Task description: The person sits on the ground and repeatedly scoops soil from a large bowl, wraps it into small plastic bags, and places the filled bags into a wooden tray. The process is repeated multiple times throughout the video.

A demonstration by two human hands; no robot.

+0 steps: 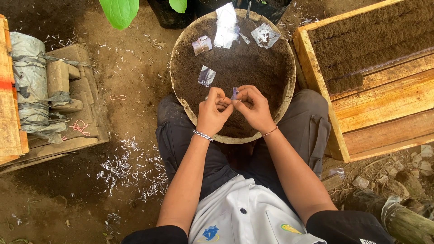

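My left hand [213, 113] and my right hand [254, 107] meet over the near part of a round basin of dark soil [179, 49] that rests between my knees. Together their fingertips pinch a small clear plastic packet [234, 93] with a bluish edge. Several more small clear plastic bags lie on the soil: one just beyond my left hand [206, 75], one further back [201, 44], a long one [226, 25] and a crumpled one [265, 35] at the far rim.
A wooden tray of furrowed soil [361, 40] stands at the right on planks. At the left is a wooden block [77, 99] with a plastic-wrapped bundle [29, 86] and red rubber bands [80, 127]. White shreds [126, 167] litter the dirt. Green leaves [120, 11] hang above.
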